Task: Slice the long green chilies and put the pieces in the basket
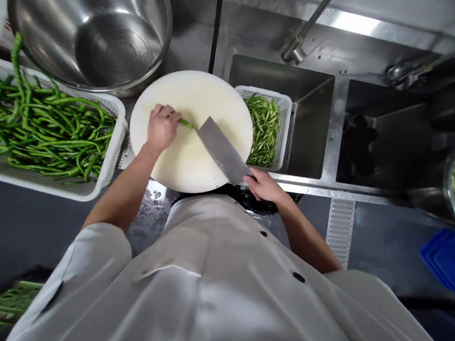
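Steel worktop [190, 23] across the top of frame, sink basin [314, 124] right of center. Big white basket [115, 135], upper left, heaped with long green vegetables [52, 127]. Steel bowl [120, 44] at top, left of center, nothing blocking its inside. Round white cutting board [176, 169] mid-frame. Small white basket [286, 122] just right of it, full of cut green strips [264, 131]. Cleaver [222, 151] slants over the board's right half. Left hand [163, 126], board's left half: fingers curled closed on a green piece [186, 123], end sticking out right, just beside the blade. Right hand [264, 185], below board's right edge: wrapped around the cleaver handle.
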Motion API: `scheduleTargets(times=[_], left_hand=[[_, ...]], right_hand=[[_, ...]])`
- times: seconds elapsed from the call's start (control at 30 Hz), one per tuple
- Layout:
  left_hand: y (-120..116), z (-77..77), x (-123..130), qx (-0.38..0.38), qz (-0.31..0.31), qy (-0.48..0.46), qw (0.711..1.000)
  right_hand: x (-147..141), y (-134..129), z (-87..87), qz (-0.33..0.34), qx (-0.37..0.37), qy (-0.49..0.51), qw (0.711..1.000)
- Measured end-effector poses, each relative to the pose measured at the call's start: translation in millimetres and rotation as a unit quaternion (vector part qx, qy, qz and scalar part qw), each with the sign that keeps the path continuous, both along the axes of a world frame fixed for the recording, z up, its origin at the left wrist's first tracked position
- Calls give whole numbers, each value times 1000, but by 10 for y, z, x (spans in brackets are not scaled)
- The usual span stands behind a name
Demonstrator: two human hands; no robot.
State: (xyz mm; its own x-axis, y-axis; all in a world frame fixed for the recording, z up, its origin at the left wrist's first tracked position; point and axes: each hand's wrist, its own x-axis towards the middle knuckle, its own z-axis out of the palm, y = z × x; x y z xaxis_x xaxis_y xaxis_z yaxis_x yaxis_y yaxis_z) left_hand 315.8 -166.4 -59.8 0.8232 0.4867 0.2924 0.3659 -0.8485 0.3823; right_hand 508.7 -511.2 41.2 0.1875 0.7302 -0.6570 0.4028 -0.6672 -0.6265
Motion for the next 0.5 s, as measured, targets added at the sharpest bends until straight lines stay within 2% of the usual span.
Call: scheduleTargets(times=[0.1, 0.23, 0.37, 0.5], left_hand=[[-490, 14, -331, 21, 24, -26, 999], [-1071, -105, -530, 18, 20, -8, 1000], [-1251, -182, -583, -2, 19, -11, 1000], [-1254, -158, -612, -2, 15, -12, 1000]], right_hand=[[43, -103, 92, 23, -1, -63, 998], [-104, -125, 262, 142, -5, -197, 970], [-267, -33, 393, 241, -71, -244, 937], [-310, 49, 511, 267, -82, -257, 925]])
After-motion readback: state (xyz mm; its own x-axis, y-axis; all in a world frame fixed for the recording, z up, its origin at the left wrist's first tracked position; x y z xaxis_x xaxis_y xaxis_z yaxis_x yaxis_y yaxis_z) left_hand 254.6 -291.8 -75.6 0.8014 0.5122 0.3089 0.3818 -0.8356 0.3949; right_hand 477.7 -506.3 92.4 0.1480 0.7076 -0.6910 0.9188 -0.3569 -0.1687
